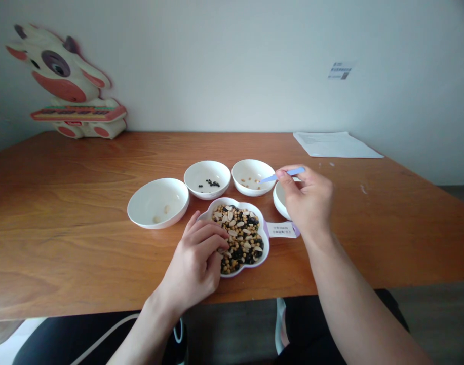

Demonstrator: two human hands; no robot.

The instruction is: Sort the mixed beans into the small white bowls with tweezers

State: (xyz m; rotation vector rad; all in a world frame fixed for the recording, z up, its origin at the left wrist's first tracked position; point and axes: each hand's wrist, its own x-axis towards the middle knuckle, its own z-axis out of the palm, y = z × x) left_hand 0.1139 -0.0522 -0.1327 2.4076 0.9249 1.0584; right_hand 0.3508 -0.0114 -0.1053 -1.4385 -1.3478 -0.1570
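My right hand (pixel 310 195) pinches a pair of light-blue tweezers (pixel 298 171). Their tip reaches over a white bowl (pixel 254 190) with several yellow beans (pixel 250 182) inside; whether a bean is between the tips is too small to tell. Another white bowl (pixel 280 198) is partly hidden behind this hand. My left hand (pixel 199 256) is closed over the left side of a white flower-shaped dish (pixel 265 249), fingertips over its contents. The dish holds mixed peanuts (pixel 233 233), yellow beans and black beans (pixel 257 253). Its labelled handle (pixel 280 230) points right.
Black beans (pixel 213 183) lie in a white bowl (pixel 206 194) behind the dish. Farther left, a larger-looking white bowl (pixel 141 215) holds a few pale pieces. A cow-shaped toy keyboard (pixel 78 114) and white papers (pixel 334 144) are at the back of the wooden table (pixel 65 218).
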